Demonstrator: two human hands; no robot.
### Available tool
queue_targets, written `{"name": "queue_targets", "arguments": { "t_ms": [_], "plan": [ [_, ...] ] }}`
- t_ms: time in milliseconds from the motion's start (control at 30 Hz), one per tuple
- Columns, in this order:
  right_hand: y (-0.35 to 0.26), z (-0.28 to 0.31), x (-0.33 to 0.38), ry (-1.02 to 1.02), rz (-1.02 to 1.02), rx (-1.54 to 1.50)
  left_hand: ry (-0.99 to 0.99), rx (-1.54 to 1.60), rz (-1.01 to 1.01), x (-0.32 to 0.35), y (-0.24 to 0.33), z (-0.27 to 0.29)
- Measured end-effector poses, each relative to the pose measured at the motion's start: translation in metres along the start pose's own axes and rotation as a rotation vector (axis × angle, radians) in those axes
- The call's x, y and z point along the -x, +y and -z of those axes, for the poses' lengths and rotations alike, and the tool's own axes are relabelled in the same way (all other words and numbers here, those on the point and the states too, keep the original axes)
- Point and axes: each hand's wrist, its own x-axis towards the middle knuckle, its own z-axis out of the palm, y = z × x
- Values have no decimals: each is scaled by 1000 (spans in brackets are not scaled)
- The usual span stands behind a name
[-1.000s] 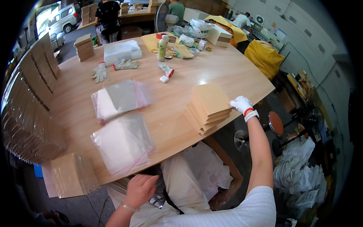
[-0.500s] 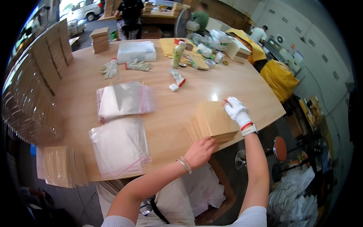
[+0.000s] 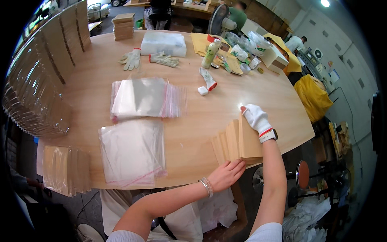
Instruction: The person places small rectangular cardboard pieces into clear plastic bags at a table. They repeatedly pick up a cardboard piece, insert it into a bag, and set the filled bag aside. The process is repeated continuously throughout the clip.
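Note:
A stack of tan cardboard sheets (image 3: 236, 142) lies fanned near the front right edge of the wooden table (image 3: 201, 117). My right hand (image 3: 255, 117), in a white glove, grips the far edge of the top sheets and tilts them up. My bare left hand (image 3: 227, 174) rests with spread fingers on the near edge of the same stack. To the left lie two piles of clear zip bags, one near the front edge (image 3: 132, 151) and one further back (image 3: 145, 98).
Bagged cardboard packs stand in a row at the left (image 3: 38, 80) and a small pile lies at the front left (image 3: 64, 169). White gloves (image 3: 131, 59), a green bottle (image 3: 210, 53), tape and boxes sit at the back. A yellow sack (image 3: 312, 97) and stool (image 3: 302, 174) are right.
My left hand has come up from below the table edge onto the cardboard stack. My right hand has lifted the top sheets on edge. The view has shifted closer.

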Motion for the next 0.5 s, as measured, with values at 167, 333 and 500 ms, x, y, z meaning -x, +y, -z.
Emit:
{"name": "queue_targets", "arguments": {
  "t_ms": [167,333,500],
  "plan": [
    [-17,57,19,163,117,162,88,275,136,-1,3,18],
    [-123,99,64,338,447,436,644,791,466,-6,-1,94],
    [-229,45,103,80,606,242,183,846,724,86,-3,154]
  ]
}}
